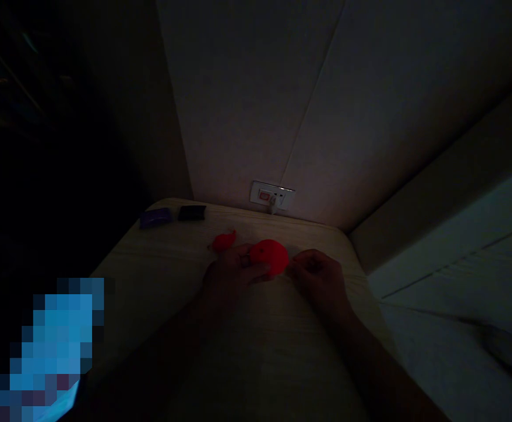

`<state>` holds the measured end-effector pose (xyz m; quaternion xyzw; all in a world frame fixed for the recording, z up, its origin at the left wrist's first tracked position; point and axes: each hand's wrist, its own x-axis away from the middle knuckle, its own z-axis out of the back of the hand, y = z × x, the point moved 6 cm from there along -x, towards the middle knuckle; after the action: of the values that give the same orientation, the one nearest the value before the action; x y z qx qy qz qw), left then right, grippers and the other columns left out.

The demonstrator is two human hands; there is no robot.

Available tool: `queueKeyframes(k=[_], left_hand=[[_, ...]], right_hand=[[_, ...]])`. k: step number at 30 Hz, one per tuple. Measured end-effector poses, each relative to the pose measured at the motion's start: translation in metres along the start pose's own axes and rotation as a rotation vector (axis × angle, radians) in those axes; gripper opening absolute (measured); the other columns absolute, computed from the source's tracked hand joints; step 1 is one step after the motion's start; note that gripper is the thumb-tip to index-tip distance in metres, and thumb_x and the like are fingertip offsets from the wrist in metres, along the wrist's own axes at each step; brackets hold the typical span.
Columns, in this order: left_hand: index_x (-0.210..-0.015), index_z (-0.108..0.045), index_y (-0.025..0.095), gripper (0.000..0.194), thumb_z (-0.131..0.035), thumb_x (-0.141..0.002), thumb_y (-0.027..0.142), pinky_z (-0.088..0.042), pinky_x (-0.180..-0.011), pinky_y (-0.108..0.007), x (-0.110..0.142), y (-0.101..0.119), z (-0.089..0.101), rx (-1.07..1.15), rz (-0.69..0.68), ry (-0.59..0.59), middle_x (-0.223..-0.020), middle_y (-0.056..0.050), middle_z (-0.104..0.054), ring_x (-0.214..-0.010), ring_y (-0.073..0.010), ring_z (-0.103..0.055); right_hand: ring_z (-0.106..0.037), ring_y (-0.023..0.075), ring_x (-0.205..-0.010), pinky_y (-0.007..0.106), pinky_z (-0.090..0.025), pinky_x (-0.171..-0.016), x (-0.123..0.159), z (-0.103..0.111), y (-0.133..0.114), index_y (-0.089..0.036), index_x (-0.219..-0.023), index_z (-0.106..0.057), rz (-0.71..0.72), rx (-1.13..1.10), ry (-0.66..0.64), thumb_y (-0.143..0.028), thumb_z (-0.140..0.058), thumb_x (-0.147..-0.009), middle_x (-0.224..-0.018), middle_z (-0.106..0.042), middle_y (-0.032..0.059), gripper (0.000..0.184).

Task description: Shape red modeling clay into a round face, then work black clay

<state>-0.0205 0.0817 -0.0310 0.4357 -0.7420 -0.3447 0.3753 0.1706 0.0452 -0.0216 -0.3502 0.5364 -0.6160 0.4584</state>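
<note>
The scene is very dark. A round red object (271,255) lies on a small wooden table (163,269), between my two hands. My left hand (231,272) is curled against its left side, with a ring on one finger. My right hand (319,275) pinches its right edge with closed fingers. A smaller red piece (224,241) lies just behind my left hand, apart from it.
A purple object (155,218) and a black object (192,213) lie at the table's far left edge. A wall socket with a plug (272,196) sits just above the far edge. A bed (458,281) borders the table on the right.
</note>
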Motion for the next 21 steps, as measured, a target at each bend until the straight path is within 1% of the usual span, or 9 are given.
queueKeyframes(k=[3,5,8,11,13,15,17,21], left_hand=[[-0.094,-0.075,0.014,0.03,-0.085,-0.066,0.009,-0.065,-0.073,-0.033,0.0,-0.001,0.001,-0.002,0.003,-0.001,-0.093,-0.009,-0.08,-0.082,-0.0214,-0.075],[-0.095,-0.075,0.014,0.031,-0.085,-0.066,0.009,-0.065,-0.074,-0.034,0.0,-0.001,0.001,0.001,0.002,-0.01,-0.095,-0.009,-0.08,-0.084,-0.022,-0.076],[-0.096,-0.075,0.014,0.033,-0.086,-0.066,0.009,-0.065,-0.075,-0.034,0.0,-0.001,0.0,0.003,0.006,-0.013,-0.098,-0.01,-0.079,-0.085,-0.0218,-0.076],[-0.097,-0.075,0.014,0.033,-0.086,-0.066,0.009,-0.065,-0.075,-0.034,0.001,0.0,-0.001,0.003,0.009,-0.003,-0.097,-0.009,-0.079,-0.084,-0.0218,-0.076],[-0.096,-0.075,0.014,0.033,-0.086,-0.065,0.009,-0.065,-0.074,-0.034,0.001,0.001,-0.001,0.004,0.009,0.006,-0.095,-0.009,-0.08,-0.082,-0.0217,-0.076],[-0.095,-0.075,0.013,0.033,-0.085,-0.064,0.008,-0.065,-0.072,-0.033,0.001,0.001,-0.001,0.007,0.012,0.008,-0.095,-0.01,-0.08,-0.082,-0.0214,-0.076],[-0.095,-0.076,0.014,0.032,-0.084,-0.065,0.007,-0.065,-0.071,-0.032,0.001,0.001,-0.001,0.01,0.013,0.003,-0.096,-0.009,-0.08,-0.082,-0.0211,-0.076],[-0.094,-0.076,0.015,0.03,-0.085,-0.066,0.007,-0.066,-0.072,-0.031,0.001,0.0,-0.001,0.014,0.011,0.004,-0.096,-0.008,-0.081,-0.083,-0.0206,-0.076]], right_hand=[[-0.056,0.0136,-0.054,0.025,-0.042,-0.05,0.0,0.003,-0.006,-0.019,-0.066,-0.066,0.052,0.063,0.044,-0.038,-0.091,-0.064,-0.06,-0.064,-0.0004,0.032],[-0.056,0.0143,-0.055,0.026,-0.043,-0.051,0.0,0.003,-0.006,-0.019,-0.067,-0.067,0.061,0.071,0.045,-0.039,-0.089,-0.067,-0.061,-0.065,0.0001,0.03],[-0.064,0.0184,-0.063,0.028,-0.048,-0.056,0.0,0.001,-0.001,-0.019,-0.081,-0.076,0.056,0.046,-0.004,-0.042,-0.082,-0.076,-0.073,-0.075,0.0051,0.025],[-0.071,0.0236,-0.076,0.032,-0.054,-0.063,0.0,0.0,0.004,-0.02,-0.096,-0.081,0.056,0.039,-0.039,-0.043,-0.076,-0.082,-0.087,-0.08,0.008,0.027],[-0.073,0.0255,-0.084,0.035,-0.057,-0.07,0.0,0.0,0.005,-0.022,-0.101,-0.082,0.062,0.031,-0.043,-0.042,-0.076,-0.083,-0.094,-0.081,0.0083,0.028],[-0.074,0.0259,-0.088,0.037,-0.057,-0.077,0.0,-0.001,0.004,-0.022,-0.102,-0.082,0.053,0.013,-0.056,-0.04,-0.077,-0.082,-0.098,-0.082,0.0085,0.027],[-0.074,0.0254,-0.085,0.037,-0.057,-0.078,0.001,-0.002,0.004,-0.021,-0.098,-0.083,0.03,0.008,-0.07,-0.039,-0.079,-0.08,-0.095,-0.082,0.0087,0.026],[-0.07,0.021,-0.07,0.031,-0.054,-0.065,0.002,-0.002,0.0,-0.02,-0.082,-0.081,0.022,0.007,-0.052,-0.037,-0.088,-0.07,-0.078,-0.079,0.0064,0.022]])
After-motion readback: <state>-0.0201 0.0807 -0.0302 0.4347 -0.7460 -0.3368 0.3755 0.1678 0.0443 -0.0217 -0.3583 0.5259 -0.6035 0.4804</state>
